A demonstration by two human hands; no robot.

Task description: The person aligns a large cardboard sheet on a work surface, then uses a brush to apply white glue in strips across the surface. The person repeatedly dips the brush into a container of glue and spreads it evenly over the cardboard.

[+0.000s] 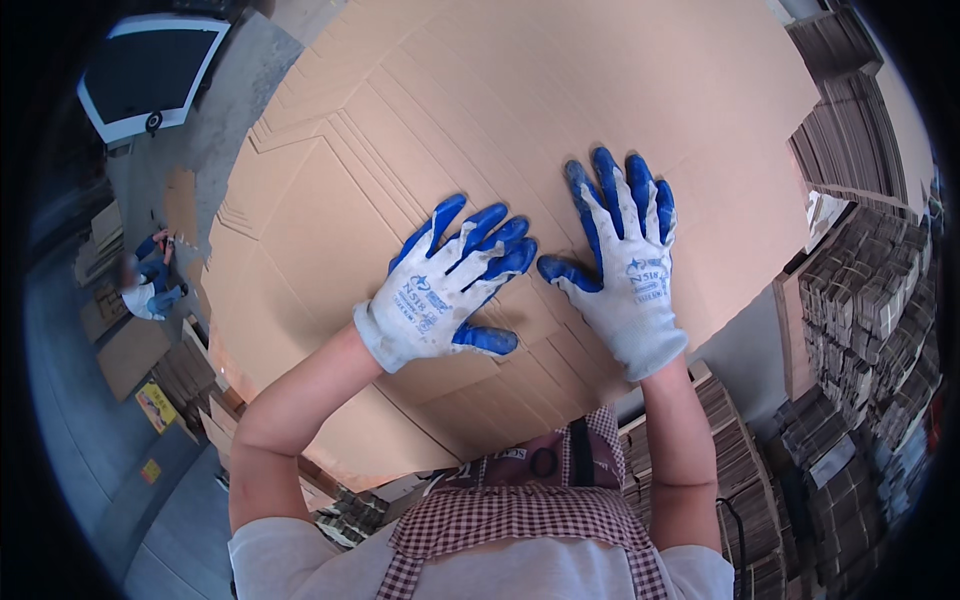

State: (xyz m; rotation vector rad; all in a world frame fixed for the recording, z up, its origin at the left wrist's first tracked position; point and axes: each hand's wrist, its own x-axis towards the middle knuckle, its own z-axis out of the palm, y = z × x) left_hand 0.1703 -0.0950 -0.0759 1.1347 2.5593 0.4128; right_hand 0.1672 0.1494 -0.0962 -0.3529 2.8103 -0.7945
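Large brown cardboard sheets (560, 90) lie fanned in overlapping layers right in front of me, their stepped edges showing at the left and near side. My left hand (435, 285), in a white work glove with blue-coated fingers, rests on the top sheets with its fingers spread. To its right, my right hand (625, 260) wears a matching glove and presses flat on the cardboard, fingers apart and pointing away from me. Neither hand grasps anything. The palms and what lies under them are hidden.
Bundled cardboard stacks (860, 290) stand along the right, with more stacked cardboard (710, 430) by my right elbow. At the far left another person (150, 280) is low near cardboard pieces. A white-framed dark panel (150, 75) stands at the upper left.
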